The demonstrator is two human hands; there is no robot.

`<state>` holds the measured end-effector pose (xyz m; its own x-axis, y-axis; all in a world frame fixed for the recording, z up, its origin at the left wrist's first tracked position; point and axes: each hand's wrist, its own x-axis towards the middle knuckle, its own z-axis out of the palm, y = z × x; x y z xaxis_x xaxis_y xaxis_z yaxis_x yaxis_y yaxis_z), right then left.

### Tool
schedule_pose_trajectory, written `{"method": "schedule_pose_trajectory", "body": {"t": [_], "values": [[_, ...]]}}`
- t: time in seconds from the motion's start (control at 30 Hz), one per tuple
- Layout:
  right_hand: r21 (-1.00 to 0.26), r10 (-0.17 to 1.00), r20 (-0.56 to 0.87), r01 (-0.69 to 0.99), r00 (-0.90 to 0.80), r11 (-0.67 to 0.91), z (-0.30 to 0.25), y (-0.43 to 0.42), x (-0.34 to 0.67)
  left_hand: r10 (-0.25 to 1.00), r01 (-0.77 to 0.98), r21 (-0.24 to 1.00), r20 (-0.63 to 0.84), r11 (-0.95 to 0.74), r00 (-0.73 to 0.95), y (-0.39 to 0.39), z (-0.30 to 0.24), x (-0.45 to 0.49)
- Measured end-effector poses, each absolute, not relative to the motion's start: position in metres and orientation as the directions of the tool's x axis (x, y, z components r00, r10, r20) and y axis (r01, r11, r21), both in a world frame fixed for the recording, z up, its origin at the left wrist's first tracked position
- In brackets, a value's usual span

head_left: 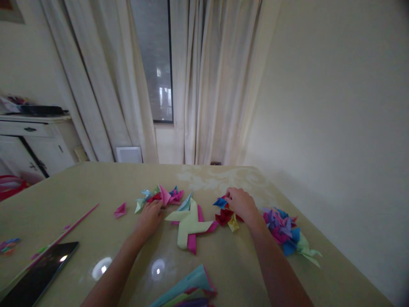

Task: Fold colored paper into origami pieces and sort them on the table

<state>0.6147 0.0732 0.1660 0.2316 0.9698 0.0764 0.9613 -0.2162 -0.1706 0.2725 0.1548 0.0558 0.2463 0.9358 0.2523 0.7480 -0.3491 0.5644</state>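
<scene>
My left hand [152,216] rests at the near edge of a pile of small origami pieces [165,196] in pink, blue, red and pale green. Its fingers are stretched forward against the pile. My right hand [242,203] bends over a second pile, with a blue piece [220,203], a dark red piece [224,216] and a yellow piece [233,223]. Its fingertips are pinched at a folded paper piece, partly hidden by the hand. Between my hands lies a pale green and magenta pinwheel-shaped origami [188,224], with a light blue piece [185,204] behind it.
To the right sits a heap of purple and blue origami [281,228]. Rolled paper cones [188,285] lie at the near edge. On the left are a pink folded piece [120,210], a long pink stick [70,229] and a black tablet [41,273].
</scene>
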Motion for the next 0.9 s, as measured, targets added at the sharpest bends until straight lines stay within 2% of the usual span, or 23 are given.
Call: {"method": "schedule_pose_trajectory", "body": {"t": [0.13,0.2,0.23,0.3,0.37,0.4,0.47,0.53,0.67,0.73,0.8,0.83,0.87,0.9], "values": [[-0.235,0.977,0.105,0.959,0.186,-0.157,0.176,0.069,0.607,0.937,0.598,0.722,0.265,-0.348,0.226,0.160,0.077,0.266],[-0.309,0.982,0.152,0.949,0.114,-0.062,0.186,0.062,0.596,0.933,0.494,0.792,0.282,-0.359,0.224,0.155,0.095,0.268],[-0.377,0.981,0.187,0.926,0.060,0.015,0.190,0.058,0.588,0.935,0.386,0.854,0.286,-0.348,0.210,0.149,0.105,0.271],[-0.559,0.962,0.269,0.804,-0.053,0.201,0.195,0.049,0.567,0.953,0.028,0.966,0.250,-0.259,0.169,0.133,0.127,0.283],[-0.733,0.935,0.325,0.587,-0.139,0.342,0.194,0.041,0.544,0.970,-0.369,0.926,0.161,-0.084,0.184,0.114,0.147,0.300],[-0.792,0.928,0.332,0.485,-0.167,0.370,0.192,0.038,0.534,0.967,-0.480,0.877,0.136,-0.017,0.215,0.105,0.155,0.309],[-0.861,0.924,0.337,0.339,-0.182,0.380,0.185,0.035,0.516,0.954,-0.576,0.816,0.133,0.049,0.270,0.089,0.164,0.327],[-0.879,0.927,0.352,0.293,-0.132,0.376,0.178,0.035,0.506,0.950,-0.614,0.789,0.159,0.041,0.268,0.078,0.165,0.341],[-0.864,0.914,0.398,0.306,-0.072,0.401,0.171,0.039,0.503,0.957,-0.617,0.787,0.200,-0.028,0.211,0.075,0.152,0.358],[-0.827,0.900,0.425,0.362,-0.097,0.429,0.173,0.042,0.508,0.947,-0.516,0.852,0.229,-0.084,0.225,0.082,0.143,0.358],[-0.751,0.893,0.435,0.502,-0.111,0.428,0.177,0.044,0.516,0.935,-0.170,0.955,0.276,-0.241,0.223,0.095,0.132,0.350],[-0.690,0.899,0.422,0.601,-0.118,0.403,0.180,0.046,0.523,0.933,0.067,0.947,0.296,-0.315,0.205,0.104,0.125,0.343],[-0.606,0.915,0.385,0.715,-0.120,0.349,0.183,0.047,0.531,0.932,0.314,0.879,0.319,-0.360,0.173,0.113,0.119,0.333],[-0.502,0.937,0.331,0.821,-0.109,0.273,0.185,0.049,0.540,0.936,0.485,0.803,0.332,-0.347,0.119,0.122,0.112,0.322]]}}
